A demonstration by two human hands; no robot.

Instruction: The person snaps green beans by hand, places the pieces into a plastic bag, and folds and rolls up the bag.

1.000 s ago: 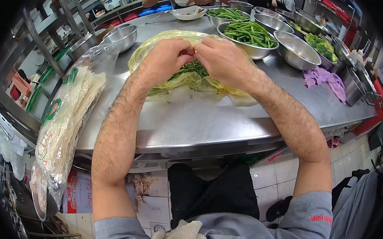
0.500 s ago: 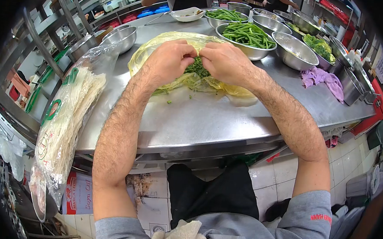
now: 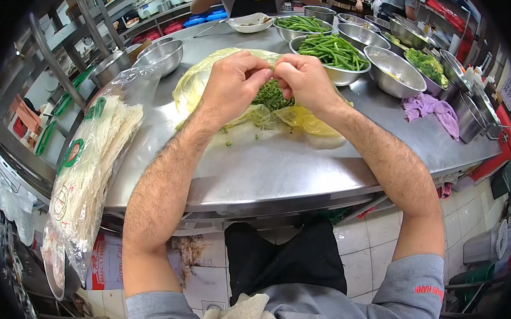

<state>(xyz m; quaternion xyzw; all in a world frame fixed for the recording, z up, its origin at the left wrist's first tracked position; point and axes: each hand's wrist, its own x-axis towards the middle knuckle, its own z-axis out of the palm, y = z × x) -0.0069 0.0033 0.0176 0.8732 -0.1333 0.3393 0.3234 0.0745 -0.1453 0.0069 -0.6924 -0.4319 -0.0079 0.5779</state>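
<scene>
My left hand [image 3: 234,82] and my right hand [image 3: 307,84] meet at the fingertips above a heap of chopped green herbs [image 3: 269,96]. Both are closed in a pinch. A small greenish bit seems to be between the fingertips, too small to name. Under and around the herbs lies a thin yellow plastic bag [image 3: 313,122], spread on the steel table [image 3: 278,172]. A few cut green bits lie on the metal in front of it.
Beyond my right hand stand steel bowls of green beans [image 3: 332,50], an emptier steel bowl [image 3: 394,74] and broccoli [image 3: 425,64]. A purple cloth [image 3: 431,112] lies at right. A clear bag of dried noodles [image 3: 91,167] hangs over the left edge. Across the table stands a person [image 3: 253,1].
My fingertips have come together from slightly apart, and both hands have turned a little inward. More of the chopped herbs shows below them. The person opposite has shifted a bowl slightly.
</scene>
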